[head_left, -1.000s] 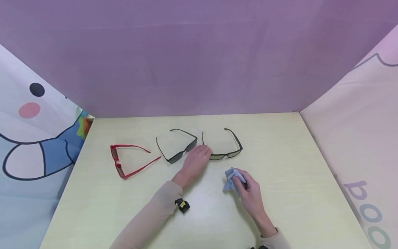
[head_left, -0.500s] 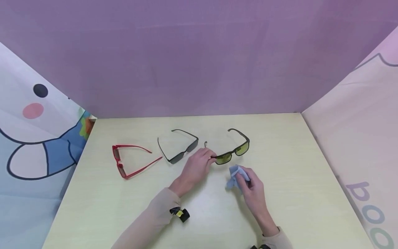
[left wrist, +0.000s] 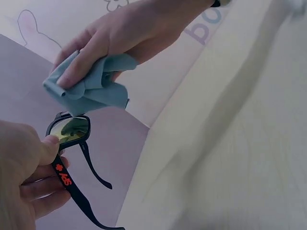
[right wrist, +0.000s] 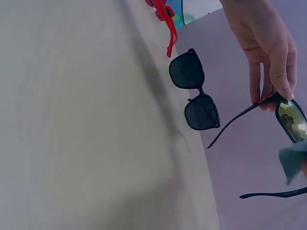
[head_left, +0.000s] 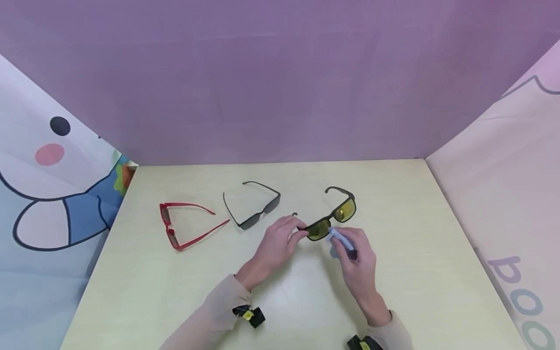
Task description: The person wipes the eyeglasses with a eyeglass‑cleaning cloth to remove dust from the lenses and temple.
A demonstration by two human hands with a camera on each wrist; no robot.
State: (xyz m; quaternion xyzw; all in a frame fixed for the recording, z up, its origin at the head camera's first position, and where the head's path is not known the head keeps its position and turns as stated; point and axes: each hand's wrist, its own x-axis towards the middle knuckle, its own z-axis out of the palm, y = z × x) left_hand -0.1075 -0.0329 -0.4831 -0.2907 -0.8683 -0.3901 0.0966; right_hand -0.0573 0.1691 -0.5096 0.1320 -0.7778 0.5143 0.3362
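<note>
Three pairs of glasses, one cloth and a person's two hands were in view. The left hand (head_left: pixel 273 247) pinched the black plastic-framed glasses with yellow-green mirrored lenses (head_left: pixel 345 210) at one end, near the hinge, thumb and fingers clamped on the frame. These glasses were held above the table, right of the other two pairs, with both arms unfolded; one arm bore orange-red lettering. The right hand (head_left: pixel 361 265) had its thumb and fingers clamped on the soft, bunched light-blue cloth (left wrist: pixel 91 91), just beside the nearer lens; whether cloth and lens touched could not be told.

The black glasses with dark, smooth lenses (head_left: pixel 251 222) lay mid-table, and the glossy red-framed glasses (head_left: pixel 172 237) lay farther left, both unfolded.

The pale, faintly grained table (head_left: pixel 446 291) had straight edges and carried soft shadows. Behind it stood a flat purple fabric backdrop (head_left: pixel 280 87), lightly creased; two printed cloth panels flanked it, the left panel (head_left: pixel 83 175) with a cartoon figure, the right panel (head_left: pixel 490 194) with rounded lettering. Two beige sleeves (head_left: pixel 197 325) covered the forearms.
</note>
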